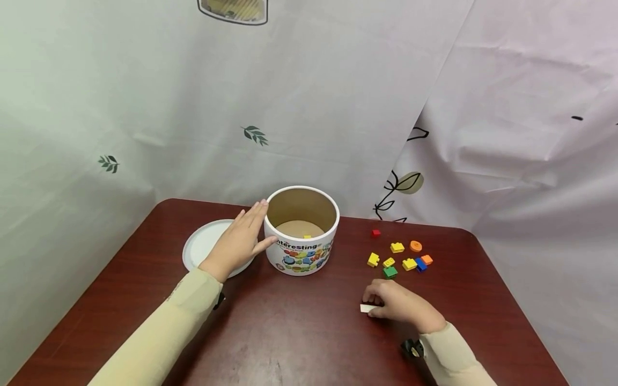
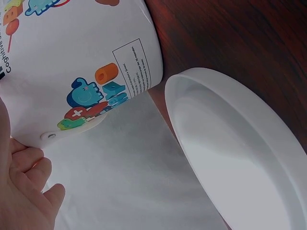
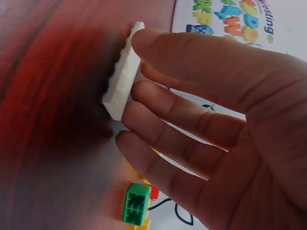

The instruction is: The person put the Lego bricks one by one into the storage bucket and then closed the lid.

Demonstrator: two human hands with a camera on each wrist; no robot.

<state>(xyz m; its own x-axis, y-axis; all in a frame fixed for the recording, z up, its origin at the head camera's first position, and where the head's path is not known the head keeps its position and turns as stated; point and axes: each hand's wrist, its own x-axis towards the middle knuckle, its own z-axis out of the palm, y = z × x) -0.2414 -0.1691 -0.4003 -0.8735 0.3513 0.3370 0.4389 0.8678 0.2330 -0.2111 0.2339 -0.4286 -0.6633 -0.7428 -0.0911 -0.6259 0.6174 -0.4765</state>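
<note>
The right hand [image 1: 399,304] pinches the white brick [image 3: 124,79]: its thumb presses one long side near the far end, while the curled fingers back it from the opposite side. How many fingertips truly bear on it is hard to tell, as is whether the brick has fully cleared the table [image 1: 299,343]. Since the thumb sits toward one end, the brick could swivel; a pinch nearer its middle, with two fingers opposite the thumb, would likely hold it level. A light squeeze should do for so small a piece.

Just beyond the right knuckles lies the green brick [image 1: 390,272], with yellow bricks [image 1: 373,259] past it and the blue brick [image 1: 421,264] farther to the right. The wrist had best lift before it swings, so the knuckles brush none of these.

Ahead and to the left of the right fingertips stands the tub [image 1: 301,262], upright and open, a yellow piece [image 1: 307,236] on its floor. The left hand [image 1: 236,244] lies along its near-left side, fingers straight and close together, thumb spread away; light, flat pressure there should steady the tub without tipping it. Beneath that palm and wrist lies the lid [image 1: 199,244].
</note>
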